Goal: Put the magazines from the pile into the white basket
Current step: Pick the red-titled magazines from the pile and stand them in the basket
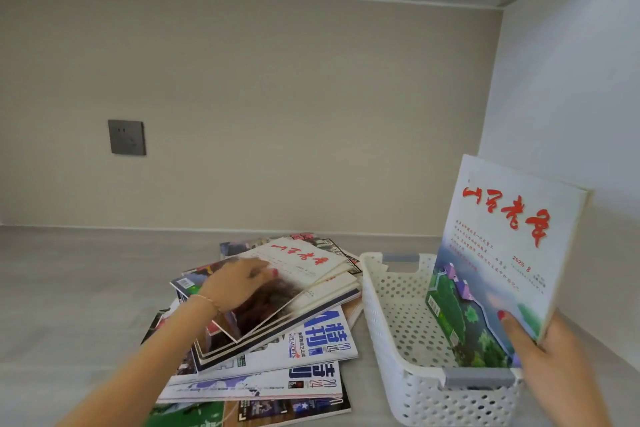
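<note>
A messy pile of magazines [277, 350] lies on the grey surface left of the white perforated basket [391, 315]. My left hand [235, 284] rests on the top magazine [298, 274] of the pile, fingers curled over its near edge, which is lifted slightly. My right hand [550, 360] grips the lower corner of a white magazine with red lettering [505, 253]. That magazine stands upright, its lower part inside the basket along the right wall.
A beige back wall carries a grey socket [126, 137] at the left. A white side wall [571, 97] stands close on the right of the basket. Grey handle inserts [479, 377] sit at the basket's ends.
</note>
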